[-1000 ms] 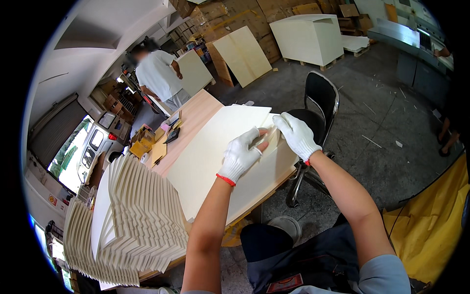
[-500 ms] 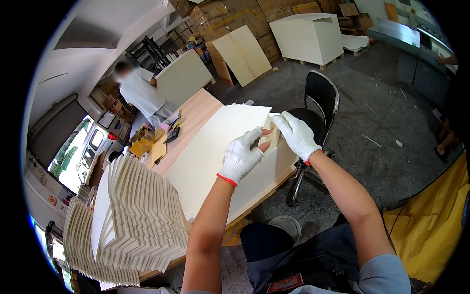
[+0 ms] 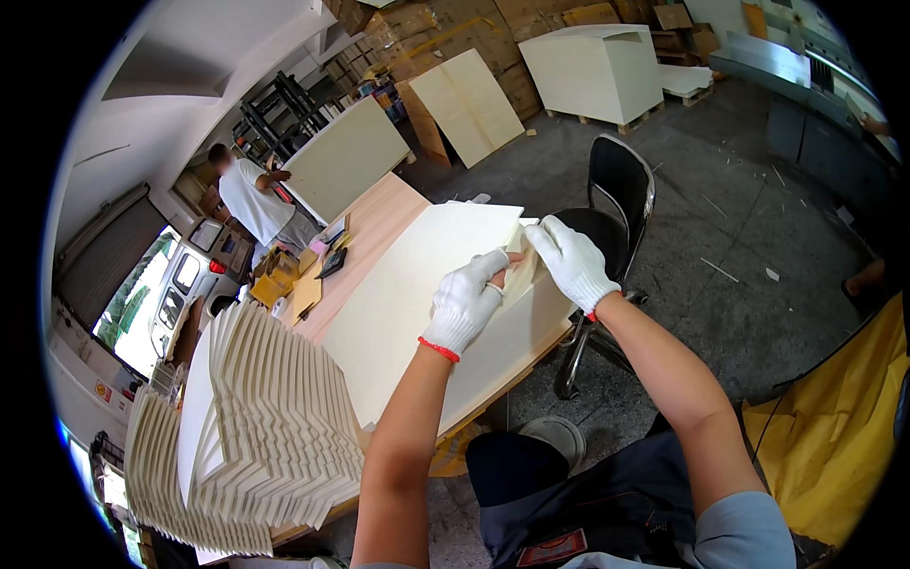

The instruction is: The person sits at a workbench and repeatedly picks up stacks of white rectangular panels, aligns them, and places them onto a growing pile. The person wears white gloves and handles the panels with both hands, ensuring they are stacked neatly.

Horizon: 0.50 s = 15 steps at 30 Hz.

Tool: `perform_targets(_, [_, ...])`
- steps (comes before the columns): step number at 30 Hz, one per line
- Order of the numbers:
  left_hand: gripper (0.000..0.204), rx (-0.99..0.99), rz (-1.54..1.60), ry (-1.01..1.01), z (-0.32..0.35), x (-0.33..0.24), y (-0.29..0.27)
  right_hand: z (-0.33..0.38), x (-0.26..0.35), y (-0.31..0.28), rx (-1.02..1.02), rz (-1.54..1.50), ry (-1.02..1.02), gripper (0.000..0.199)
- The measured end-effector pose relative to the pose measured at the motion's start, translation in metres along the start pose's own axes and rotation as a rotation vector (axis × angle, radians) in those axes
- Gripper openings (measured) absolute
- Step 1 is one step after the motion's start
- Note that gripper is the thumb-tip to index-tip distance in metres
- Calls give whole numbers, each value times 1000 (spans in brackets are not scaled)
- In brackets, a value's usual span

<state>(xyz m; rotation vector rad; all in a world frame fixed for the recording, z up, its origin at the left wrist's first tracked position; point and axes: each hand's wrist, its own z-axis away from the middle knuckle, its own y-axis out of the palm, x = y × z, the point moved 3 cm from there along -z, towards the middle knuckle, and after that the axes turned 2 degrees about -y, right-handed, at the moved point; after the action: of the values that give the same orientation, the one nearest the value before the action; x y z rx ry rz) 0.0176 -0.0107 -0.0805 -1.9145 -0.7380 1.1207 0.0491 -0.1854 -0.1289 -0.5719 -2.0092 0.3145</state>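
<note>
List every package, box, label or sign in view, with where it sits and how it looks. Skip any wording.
Brown cardboard cartons: stacked along the far wall, top centre, plain tan.
Small yellow boxes: on the wooden table's far left end, open.
Round red and yellow sticker: on the white van at far left.
Red label: on the person's dark clothing, bottom edge, rectangular.
No screens in view.
</note>
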Motion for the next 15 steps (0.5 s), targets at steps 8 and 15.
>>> perform_targets(8, [35,67,-70,-60,0,-5,-1,0,-4,3,-38,-27,-19,45])
perform_targets(15, [29,7,-12,-17,2,-9,-2,2,1,-2,-5,-37,21,45])
